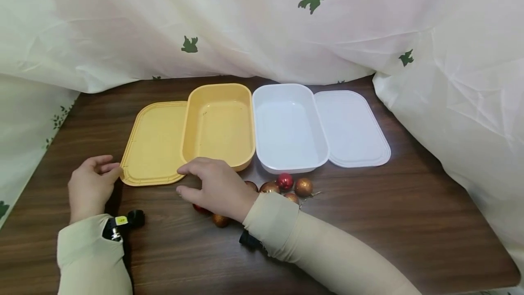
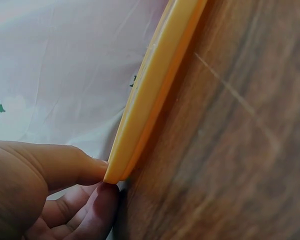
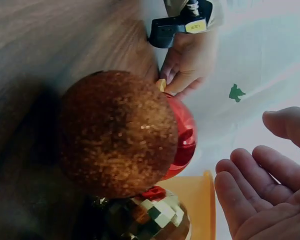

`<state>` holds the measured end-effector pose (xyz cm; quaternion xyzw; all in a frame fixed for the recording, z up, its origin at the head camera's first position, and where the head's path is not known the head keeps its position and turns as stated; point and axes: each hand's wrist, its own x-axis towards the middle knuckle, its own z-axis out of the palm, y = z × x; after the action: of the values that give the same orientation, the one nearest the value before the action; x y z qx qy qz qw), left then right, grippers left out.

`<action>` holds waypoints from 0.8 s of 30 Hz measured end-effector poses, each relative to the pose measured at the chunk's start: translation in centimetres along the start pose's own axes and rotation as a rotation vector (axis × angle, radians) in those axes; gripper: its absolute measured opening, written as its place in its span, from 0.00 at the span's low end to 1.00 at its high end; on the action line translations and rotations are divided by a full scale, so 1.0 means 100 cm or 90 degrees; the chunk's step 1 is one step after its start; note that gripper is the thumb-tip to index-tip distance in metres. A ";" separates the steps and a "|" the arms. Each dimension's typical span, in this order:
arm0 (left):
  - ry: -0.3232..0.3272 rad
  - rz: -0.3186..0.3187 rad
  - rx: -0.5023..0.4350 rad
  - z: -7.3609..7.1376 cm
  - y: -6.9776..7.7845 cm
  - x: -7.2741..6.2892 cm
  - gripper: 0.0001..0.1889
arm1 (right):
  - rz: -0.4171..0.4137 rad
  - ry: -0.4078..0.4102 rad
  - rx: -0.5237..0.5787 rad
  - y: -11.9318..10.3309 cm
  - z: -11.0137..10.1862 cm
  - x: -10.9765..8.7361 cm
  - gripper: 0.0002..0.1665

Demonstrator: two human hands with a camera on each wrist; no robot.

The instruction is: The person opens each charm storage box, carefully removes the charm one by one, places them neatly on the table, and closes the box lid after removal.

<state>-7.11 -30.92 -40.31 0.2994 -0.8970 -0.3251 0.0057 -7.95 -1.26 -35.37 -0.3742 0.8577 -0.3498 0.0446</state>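
Observation:
At the left, my left hand holds the near left corner of a yellow lid. In the left wrist view, the thumb and a finger pinch the lid's edge from either side. My right hand is above the table near the yellow container, its fingers spread with nothing between them. It partly hides a group of Christmas baubles. A red bauble and a copper bauble show beyond the wrist. Close up in the right wrist view are a glittery copper bauble and a mirror-tiled one.
A white container stands right of the yellow one, with a white lid at its right side. Inside both containers I see only their bare floors. White cloth with green prints hangs behind the brown wooden table.

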 end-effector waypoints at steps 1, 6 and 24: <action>0.001 -0.001 0.000 0.000 0.000 0.000 0.26 | 0.001 0.000 -0.001 0.000 0.000 0.000 0.21; 0.008 -0.003 0.021 -0.002 0.001 0.000 0.24 | -0.004 -0.005 -0.009 0.001 0.001 0.002 0.21; 0.036 -0.022 0.022 -0.003 0.003 -0.001 0.23 | -0.020 -0.016 -0.020 -0.004 0.005 0.007 0.21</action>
<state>-7.11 -30.87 -39.93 0.3242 -0.8967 -0.3006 0.0203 -7.98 -2.20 -35.39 -0.3928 0.8562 -0.3327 0.0437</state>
